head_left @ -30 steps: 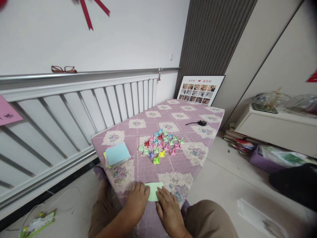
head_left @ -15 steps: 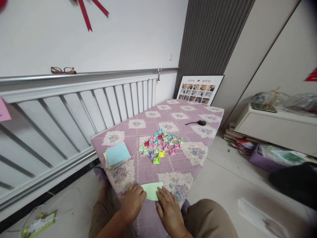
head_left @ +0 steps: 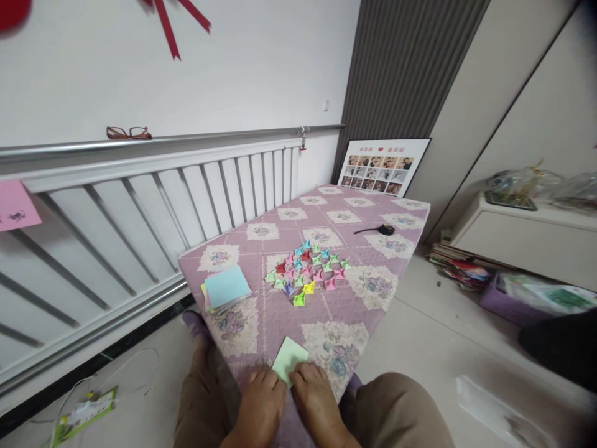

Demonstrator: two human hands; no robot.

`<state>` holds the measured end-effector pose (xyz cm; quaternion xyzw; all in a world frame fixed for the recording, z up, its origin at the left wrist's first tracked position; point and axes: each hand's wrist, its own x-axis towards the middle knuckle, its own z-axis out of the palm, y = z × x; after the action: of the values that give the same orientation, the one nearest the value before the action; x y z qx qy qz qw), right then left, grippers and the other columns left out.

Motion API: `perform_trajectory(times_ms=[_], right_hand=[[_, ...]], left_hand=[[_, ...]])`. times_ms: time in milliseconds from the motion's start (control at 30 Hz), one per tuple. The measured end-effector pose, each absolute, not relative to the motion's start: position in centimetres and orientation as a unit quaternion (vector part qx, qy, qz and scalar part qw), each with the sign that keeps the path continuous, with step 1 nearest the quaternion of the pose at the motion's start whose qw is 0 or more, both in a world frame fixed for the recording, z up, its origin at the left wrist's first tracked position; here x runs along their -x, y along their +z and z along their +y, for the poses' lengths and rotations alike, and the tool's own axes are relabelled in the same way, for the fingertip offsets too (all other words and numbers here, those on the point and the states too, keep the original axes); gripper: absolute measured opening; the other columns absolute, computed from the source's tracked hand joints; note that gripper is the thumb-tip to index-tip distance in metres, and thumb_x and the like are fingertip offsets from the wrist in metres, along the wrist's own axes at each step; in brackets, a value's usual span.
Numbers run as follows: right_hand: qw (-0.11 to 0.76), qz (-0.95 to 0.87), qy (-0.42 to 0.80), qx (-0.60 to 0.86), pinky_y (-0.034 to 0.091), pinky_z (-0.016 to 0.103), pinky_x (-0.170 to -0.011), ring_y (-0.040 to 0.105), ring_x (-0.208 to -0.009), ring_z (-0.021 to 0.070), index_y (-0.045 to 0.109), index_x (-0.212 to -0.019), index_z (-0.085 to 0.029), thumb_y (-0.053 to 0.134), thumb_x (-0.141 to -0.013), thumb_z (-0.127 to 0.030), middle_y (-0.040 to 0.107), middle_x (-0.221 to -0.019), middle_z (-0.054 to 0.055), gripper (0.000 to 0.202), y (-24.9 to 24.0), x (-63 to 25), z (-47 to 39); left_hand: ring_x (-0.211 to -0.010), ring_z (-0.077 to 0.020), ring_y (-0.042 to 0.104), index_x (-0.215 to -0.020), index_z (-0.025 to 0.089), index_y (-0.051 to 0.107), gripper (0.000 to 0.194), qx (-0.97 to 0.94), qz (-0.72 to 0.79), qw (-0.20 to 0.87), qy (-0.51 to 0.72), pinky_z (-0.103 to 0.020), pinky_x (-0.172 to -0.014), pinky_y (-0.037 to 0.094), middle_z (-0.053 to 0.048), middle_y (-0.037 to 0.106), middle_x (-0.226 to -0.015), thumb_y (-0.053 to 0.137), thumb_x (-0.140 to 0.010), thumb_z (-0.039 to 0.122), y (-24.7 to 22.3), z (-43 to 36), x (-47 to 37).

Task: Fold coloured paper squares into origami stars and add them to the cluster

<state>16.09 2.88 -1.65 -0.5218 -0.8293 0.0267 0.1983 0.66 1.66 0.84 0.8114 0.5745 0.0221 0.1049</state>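
Both grips pinch green paper (head_left: pixel 291 356) — left hand (head_left: pixel 263 396), right hand (head_left: pixel 314 390) — likely steadying it. Folded pieces (head_left: pixel 306 271) sit apart, presumably saving room.

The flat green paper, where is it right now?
In the head view, the flat green paper is at the table's near end, with the left hand and right hand at its near edge, closer than the folded paper shapes.
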Motion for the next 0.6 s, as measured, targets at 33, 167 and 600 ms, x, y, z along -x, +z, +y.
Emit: perform_trajectory(times_ms=[33, 167, 600], right_hand=[[0.204, -0.829, 0.033, 0.52, 0.041, 0.032, -0.079, 0.056, -0.082, 0.0189, 0.064, -0.085, -0.024, 0.06, -0.084, -0.011, 0.064, -0.086, 0.001, 0.013, -1.8, -16.2, 2.9], [0.255, -0.822, 0.069, 0.505, 0.045, 0.03, -0.081, 0.059, -0.086, 0.0185, 0.064, -0.086, -0.022, 0.057, -0.083, -0.006, 0.065, -0.09, 0.002, 0.018, -2.2, -17.4, 2.7], [0.34, -0.795, 0.171, 0.472, 0.051, 0.034, -0.087, 0.063, -0.102, 0.0208, 0.067, -0.097, -0.026, 0.049, -0.08, -0.006, 0.068, -0.106, 0.008, 0.032, -2.4, -19.4, 2.1]], left_hand=[[-0.093, -0.0227, 0.056, -0.095, 0.024, 0.066, 0.022, -0.808, 0.577, 0.12, 0.029, -0.038, -0.085, 0.04, -0.004, 0.064, -0.097, 0.045, -0.095, 0.021, 0.9, 1.3, -0.8], [-0.103, -0.0254, 0.054, -0.118, 0.029, 0.059, 0.032, -0.813, 0.547, 0.179, 0.088, -0.039, -0.091, 0.041, -0.005, 0.062, -0.112, 0.057, -0.088, 0.036, 0.3, -0.1, -0.1], [-0.115, -0.0197, 0.045, -0.128, 0.027, 0.051, 0.069, -0.83, 0.499, 0.219, 0.12, -0.034, -0.101, 0.032, -0.003, 0.054, -0.129, 0.04, -0.066, -0.001, -0.6, 0.9, 1.3]])
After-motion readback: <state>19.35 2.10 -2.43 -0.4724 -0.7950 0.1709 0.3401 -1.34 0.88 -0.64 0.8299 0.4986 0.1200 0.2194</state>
